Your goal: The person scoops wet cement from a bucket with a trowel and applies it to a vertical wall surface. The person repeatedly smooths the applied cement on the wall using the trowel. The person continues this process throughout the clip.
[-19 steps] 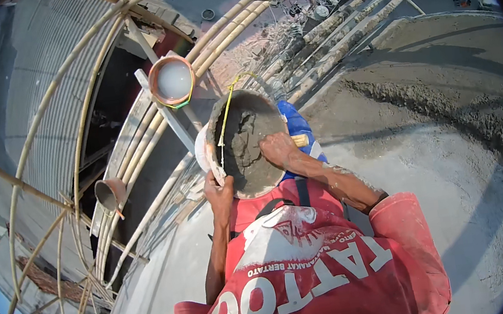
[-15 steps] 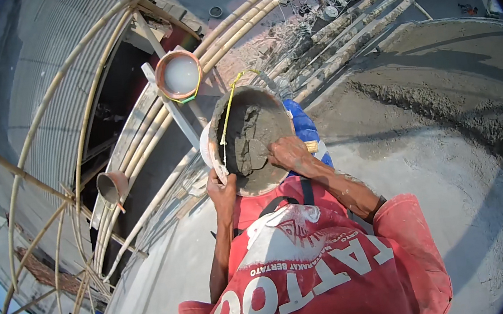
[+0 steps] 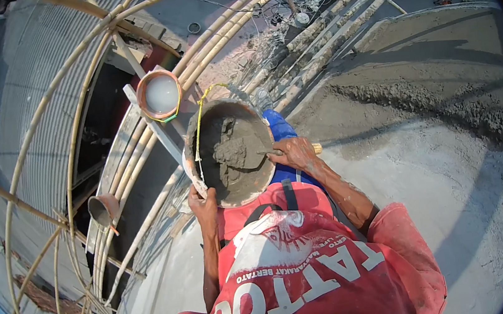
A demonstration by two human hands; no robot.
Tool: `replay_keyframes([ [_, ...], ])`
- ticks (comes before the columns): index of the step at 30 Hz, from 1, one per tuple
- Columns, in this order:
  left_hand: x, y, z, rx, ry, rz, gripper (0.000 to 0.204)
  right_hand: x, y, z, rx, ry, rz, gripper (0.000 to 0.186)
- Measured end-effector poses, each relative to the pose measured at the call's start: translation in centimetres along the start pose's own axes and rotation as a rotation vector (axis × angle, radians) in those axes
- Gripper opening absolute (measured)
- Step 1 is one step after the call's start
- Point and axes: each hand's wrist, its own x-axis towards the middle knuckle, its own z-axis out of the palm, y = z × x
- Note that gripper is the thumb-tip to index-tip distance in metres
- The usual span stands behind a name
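Note:
A round bucket (image 3: 193, 169) with a yellow rope handle is tipped toward me, close against my lap. Wet grey mortar (image 3: 232, 152) lies inside it. The fingers of my left hand (image 3: 205, 206) grip the bucket's near-left rim. My right hand (image 3: 296, 153) is closed round a trowel, whose wooden handle end (image 3: 317, 148) sticks out to the right of the fist. The trowel's blade reaches into the bucket, where a lump of mortar lies on or against it and hides most of it.
Beyond the bucket stands an orange pail (image 3: 141, 99) of cloudy water. A smaller bucket (image 3: 100, 209) sits by bamboo poles (image 3: 133, 165) on the left, next to a drop. At right, a rough mortar ridge (image 3: 420, 97) crosses the grey slab (image 3: 387, 184).
My right hand has drawn back a little toward the bucket's right rim with the trowel, and the mortar by the blade is heaped differently. The left hand keeps its grip.

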Motion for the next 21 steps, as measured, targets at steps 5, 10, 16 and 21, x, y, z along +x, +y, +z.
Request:
replay_keyframes([
  [5,-1.2,1.9,-1.2,0.044,0.052,-0.006,0.026,-0.6,3.1,-1.8,0.061,0.202,0.115,0.028],
  [10,-0.4,1.6,-0.6,0.119,0.009,-0.029,0.034,-2.2,10.1,-3.2,-0.026,0.512,0.59,0.033],
  [16,-0.3,0.7,-1.1,0.098,0.026,-0.094,0.041,-2.4,19.5,-2.3,-0.214,0.685,0.832,0.033],
  [21,-0.8,1.6,0.0,0.101,0.126,-0.125,0.043,-1.1,21.9,0.1,0.017,0.527,0.741,0.031],
])
